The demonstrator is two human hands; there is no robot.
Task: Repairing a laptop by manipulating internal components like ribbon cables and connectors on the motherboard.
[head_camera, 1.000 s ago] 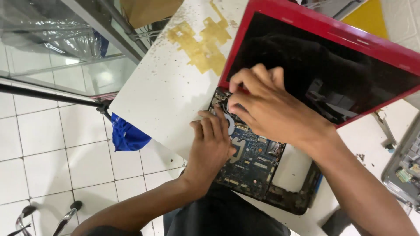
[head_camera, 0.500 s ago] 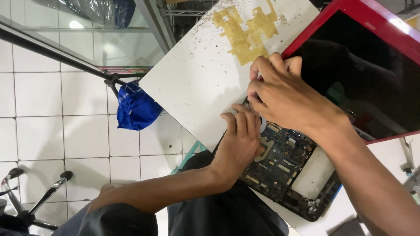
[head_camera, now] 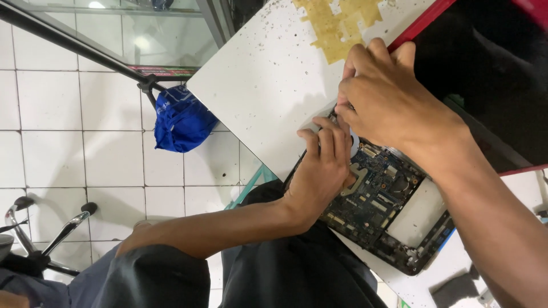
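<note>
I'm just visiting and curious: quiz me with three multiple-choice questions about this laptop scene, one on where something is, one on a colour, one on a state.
1. Where does the blue bag lie?
A. on the tiled floor beside the table
B. on the white table
C. on the laptop

2. What colour is the frame of the laptop lid?
A. green
B. red
C. silver

3. In what state is the laptop base?
A. closed, keyboard in place
B. wrapped in plastic
C. opened, circuit board bare

Answers: 1 A, it sits on white tiles below the table edge. 2 B, a red rim borders the dark screen. 3 C, the board shows beside the left hand and right hand.
</note>
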